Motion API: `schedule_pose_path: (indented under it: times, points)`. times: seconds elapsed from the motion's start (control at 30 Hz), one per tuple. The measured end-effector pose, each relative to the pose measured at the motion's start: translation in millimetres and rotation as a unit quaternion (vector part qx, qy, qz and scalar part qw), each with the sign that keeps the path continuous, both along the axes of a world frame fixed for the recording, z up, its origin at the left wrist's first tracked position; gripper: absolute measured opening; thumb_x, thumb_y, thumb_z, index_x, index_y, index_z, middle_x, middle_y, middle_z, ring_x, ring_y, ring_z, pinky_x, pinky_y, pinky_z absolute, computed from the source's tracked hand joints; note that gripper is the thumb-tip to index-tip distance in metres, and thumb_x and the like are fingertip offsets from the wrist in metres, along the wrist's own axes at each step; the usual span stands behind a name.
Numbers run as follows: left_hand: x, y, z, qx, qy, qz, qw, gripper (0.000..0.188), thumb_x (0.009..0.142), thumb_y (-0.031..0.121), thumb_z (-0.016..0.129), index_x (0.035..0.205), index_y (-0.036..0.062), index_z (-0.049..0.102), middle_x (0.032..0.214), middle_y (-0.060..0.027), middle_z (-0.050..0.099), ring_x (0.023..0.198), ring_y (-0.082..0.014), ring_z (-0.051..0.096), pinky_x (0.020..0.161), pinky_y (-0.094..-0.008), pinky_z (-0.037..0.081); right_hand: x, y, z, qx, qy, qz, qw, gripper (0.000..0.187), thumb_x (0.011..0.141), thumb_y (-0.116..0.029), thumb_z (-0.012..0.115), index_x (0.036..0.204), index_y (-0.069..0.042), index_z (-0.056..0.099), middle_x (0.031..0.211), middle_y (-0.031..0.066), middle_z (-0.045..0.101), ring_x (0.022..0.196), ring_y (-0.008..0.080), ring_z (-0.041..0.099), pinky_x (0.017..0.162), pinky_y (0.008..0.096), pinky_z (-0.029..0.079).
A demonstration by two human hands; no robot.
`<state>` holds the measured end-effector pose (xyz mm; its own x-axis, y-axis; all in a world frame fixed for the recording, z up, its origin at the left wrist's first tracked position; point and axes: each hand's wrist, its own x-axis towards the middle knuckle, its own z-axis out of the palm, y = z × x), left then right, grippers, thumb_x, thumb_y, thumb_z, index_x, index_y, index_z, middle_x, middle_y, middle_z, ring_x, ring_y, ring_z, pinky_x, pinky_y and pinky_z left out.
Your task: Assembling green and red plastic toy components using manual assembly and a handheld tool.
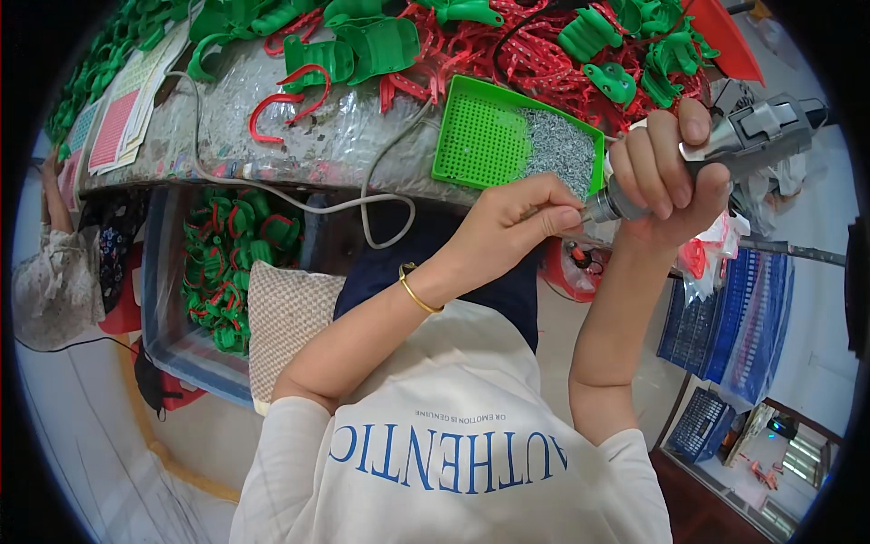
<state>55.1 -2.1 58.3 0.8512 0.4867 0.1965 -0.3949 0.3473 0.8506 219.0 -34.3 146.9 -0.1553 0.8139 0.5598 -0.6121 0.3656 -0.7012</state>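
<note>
My right hand (666,172) is wrapped around a grey electric screwdriver (770,131), its nose pointing left toward my other hand. At that nose, the thumb and forefinger of my left hand (521,218) are pinched together; whatever they hold is hidden or too small to make out. Just beyond both hands a bright green perforated tray (480,177) sits at the table's edge. Small silvery screws (560,143) are heaped in its right part.
Red strap-like parts (489,50) and curved green plastic pieces (381,50) are piled along the table's far side. A pale cable (281,201) loops over the near edge. Left of my lap, a blue crate (159,299) holds green-and-red pieces. Another person (59,272) is at far left.
</note>
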Motion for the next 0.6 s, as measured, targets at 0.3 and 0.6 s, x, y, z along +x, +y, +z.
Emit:
schedule_pose_path:
  times: [0.3, 0.6]
  points:
    - [12, 11, 2, 0.251, -0.035, 0.106, 0.962, 0.006, 0.090, 0.003, 0.060, 0.095, -0.0003, 0.062, 0.094, -0.0084, 0.064, 0.086, -0.0182, 0.061, 0.077, -0.0277, 0.048, 3, -7, 10, -0.017, 0.002, -0.087, 0.996, 0.031, 0.092, -0.030, 0.063, 0.110, -0.008, 0.050, 0.062, -0.0053, 0.043, 0.047, 0.0054, 0.041, 0.048, 0.0231, 0.035]
    - [16, 14, 7, 0.223, -0.063, 0.060, 0.971, 0.011, 0.081, -0.001, 0.060, 0.091, 0.0003, 0.062, 0.095, -0.0098, 0.064, 0.089, -0.0208, 0.061, 0.079, -0.0306, 0.048, 2, -16, 13, -0.052, 0.027, -0.101, 0.993, 0.033, 0.089, -0.026, 0.068, 0.105, -0.006, 0.047, 0.061, -0.0028, 0.044, 0.044, 0.0074, 0.043, 0.044, 0.0237, 0.035]
